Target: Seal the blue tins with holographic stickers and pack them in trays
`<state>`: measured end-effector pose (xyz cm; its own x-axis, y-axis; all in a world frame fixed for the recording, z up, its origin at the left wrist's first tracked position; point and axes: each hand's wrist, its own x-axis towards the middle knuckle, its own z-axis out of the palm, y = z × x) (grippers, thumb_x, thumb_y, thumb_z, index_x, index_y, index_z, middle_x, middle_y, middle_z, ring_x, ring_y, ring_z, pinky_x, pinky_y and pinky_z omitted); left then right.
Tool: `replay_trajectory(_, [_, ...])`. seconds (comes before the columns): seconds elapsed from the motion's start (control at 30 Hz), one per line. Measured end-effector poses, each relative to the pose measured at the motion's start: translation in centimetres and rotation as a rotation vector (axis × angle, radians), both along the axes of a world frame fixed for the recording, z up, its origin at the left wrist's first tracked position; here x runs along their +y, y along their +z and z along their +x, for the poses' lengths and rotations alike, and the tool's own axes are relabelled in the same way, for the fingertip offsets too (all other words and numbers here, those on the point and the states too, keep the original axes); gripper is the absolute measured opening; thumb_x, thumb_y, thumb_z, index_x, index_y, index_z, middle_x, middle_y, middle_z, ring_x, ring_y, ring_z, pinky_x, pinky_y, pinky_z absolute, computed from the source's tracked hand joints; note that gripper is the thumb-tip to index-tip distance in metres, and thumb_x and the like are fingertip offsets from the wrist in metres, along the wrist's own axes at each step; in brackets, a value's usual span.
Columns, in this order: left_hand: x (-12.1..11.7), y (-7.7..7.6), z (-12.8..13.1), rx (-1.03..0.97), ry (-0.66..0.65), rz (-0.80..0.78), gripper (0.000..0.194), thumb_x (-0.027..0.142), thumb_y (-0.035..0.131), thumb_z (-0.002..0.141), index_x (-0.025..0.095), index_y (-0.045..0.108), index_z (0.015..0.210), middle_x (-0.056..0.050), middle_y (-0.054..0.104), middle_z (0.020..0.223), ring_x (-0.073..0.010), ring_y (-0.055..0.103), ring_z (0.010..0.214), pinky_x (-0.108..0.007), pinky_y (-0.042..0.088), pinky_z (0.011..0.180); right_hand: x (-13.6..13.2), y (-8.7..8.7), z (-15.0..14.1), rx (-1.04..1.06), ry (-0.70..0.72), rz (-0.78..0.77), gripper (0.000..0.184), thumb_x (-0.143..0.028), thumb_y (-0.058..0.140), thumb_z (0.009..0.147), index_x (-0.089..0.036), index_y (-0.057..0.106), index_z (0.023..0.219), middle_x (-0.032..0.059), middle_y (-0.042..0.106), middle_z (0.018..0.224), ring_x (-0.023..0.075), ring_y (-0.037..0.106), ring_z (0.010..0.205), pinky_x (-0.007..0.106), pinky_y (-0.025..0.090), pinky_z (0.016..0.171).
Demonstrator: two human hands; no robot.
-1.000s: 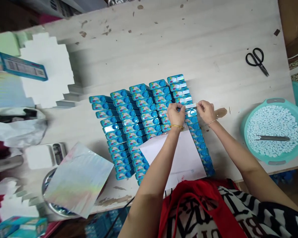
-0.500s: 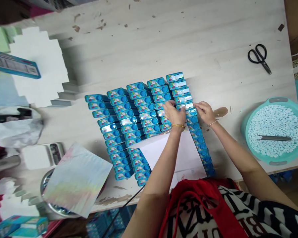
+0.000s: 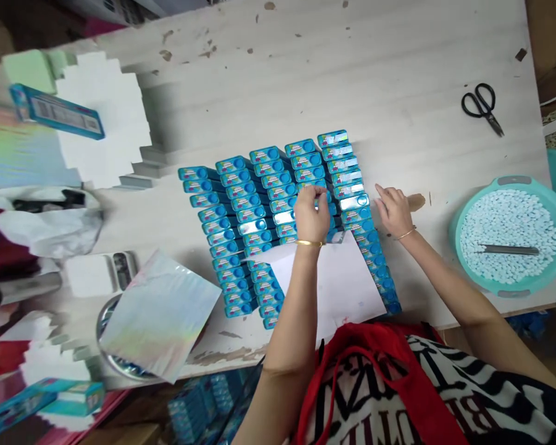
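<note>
Small blue boxes (image 3: 266, 167) stand on end in several close columns, their printed tops facing up. My left hand (image 3: 312, 216) is over the columns, fingers curled together; what they pinch, if anything, I cannot make out. To the right of the rightmost column, my right hand (image 3: 395, 211) is open, thumb and forefinger apart, near a box with a shiny top (image 3: 354, 203). Several upper boxes in that column have glossy patches. A white sheet (image 3: 347, 284) lies over the nearer boxes, partly beneath my left forearm, with a small shiny piece at its upper edge.
Black scissors (image 3: 484, 110) lie at the upper right of the table. A turquoise basin (image 3: 454, 238) holds pale pellets and a dark strip. At left are stacked white cutouts (image 3: 106, 123), a blue carton (image 3: 58, 113) and an iridescent sheet (image 3: 162, 315) over a metal bowl.
My left hand has pulled back leftward from the rightmost column, its fingers now curled. My right hand has moved slightly right, off the boxes. The view has shifted a little.
</note>
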<state>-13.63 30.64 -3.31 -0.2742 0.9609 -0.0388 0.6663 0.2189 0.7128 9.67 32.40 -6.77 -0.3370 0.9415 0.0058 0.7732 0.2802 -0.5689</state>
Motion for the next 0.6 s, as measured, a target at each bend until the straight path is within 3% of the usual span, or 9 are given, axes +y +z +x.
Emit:
replay_trajectory(0.13, [-4.7,2.6,-3.3,0.304,-0.168,-0.35,0.029,0.023,0.051,0.09,0.016,0.069,0.112,-0.015,0.07,0.113,-0.0309,0.065,0.109,-0.045,0.05,0.097,-4.1,2.2,-3.1,0.296,0.031,-0.028,0.049,-0.05,0.037,0.105,-0.021,0.061,0.137,0.0127,0.066,0.109,0.0272,0.06,0.105,0.044,0.048,0.096])
replay_trajectory(0.23, [-8.3,2.8,-3.0,0.374,-0.274,-0.51,0.041,0.033,0.06,0.088,0.015,0.067,0.124,-0.018,0.066,0.128,-0.035,0.062,0.117,-0.048,0.049,0.1,-6.4,2.6,-5.1,0.356,0.086,-0.095,0.054,-0.056,0.042,0.103,-0.018,0.063,0.134,0.0149,0.064,0.117,0.0266,0.059,0.112,0.042,0.049,0.099])
replay_trajectory(0.3, [-10.3,2.4,-2.2,0.409,-0.315,-0.491,0.043,0.033,0.066,0.085,0.019,0.067,0.126,-0.017,0.059,0.142,-0.0377,0.054,0.129,-0.052,0.044,0.106,-7.4,2.5,-5.8,0.288,0.14,-0.134,0.058,-0.059,0.045,0.101,-0.014,0.063,0.133,0.017,0.063,0.12,0.0281,0.058,0.113,0.043,0.048,0.1])
replay_trajectory(0.37, [-11.8,1.7,-1.4,0.406,-0.329,-0.428,0.033,0.032,0.068,0.085,0.021,0.069,0.117,-0.016,0.055,0.147,-0.0381,0.049,0.135,-0.055,0.038,0.109,-8.0,2.4,-5.7,0.181,0.192,-0.164,0.059,-0.058,0.048,0.1,-0.013,0.063,0.134,0.0181,0.063,0.122,0.03,0.057,0.112,0.045,0.047,0.098])
replay_trajectory(0.47, [-13.3,0.8,-1.5,0.285,-0.324,-0.335,0.014,0.03,0.061,0.091,0.021,0.068,0.099,-0.014,0.068,0.124,-0.0322,0.059,0.118,-0.051,0.04,0.104,-8.3,2.4,-4.9,0.1,0.21,-0.187,0.052,-0.056,0.052,0.098,-0.015,0.067,0.128,0.0172,0.065,0.122,0.0309,0.056,0.111,0.044,0.045,0.095])
replay_trajectory(0.53, [-13.7,0.4,-2.0,0.183,-0.318,-0.304,0.013,0.032,0.057,0.095,0.021,0.065,0.093,-0.01,0.072,0.101,-0.0268,0.063,0.097,-0.047,0.042,0.098,-8.2,2.6,-4.5,0.169,0.216,-0.242,0.043,-0.053,0.051,0.099,-0.017,0.071,0.109,0.0135,0.068,0.108,0.0271,0.058,0.102,0.041,0.045,0.091])
replay_trajectory(0.6, [-13.6,0.3,-2.4,0.125,-0.329,-0.261,0.017,0.034,0.053,0.098,0.021,0.065,0.097,-0.007,0.071,0.092,-0.0234,0.063,0.088,-0.043,0.042,0.094,-8.1,2.8,-4.3,0.301,0.22,-0.334,0.042,-0.052,0.044,0.102,-0.019,0.066,0.086,0.0073,0.067,0.086,0.0215,0.059,0.086,0.036,0.045,0.083])
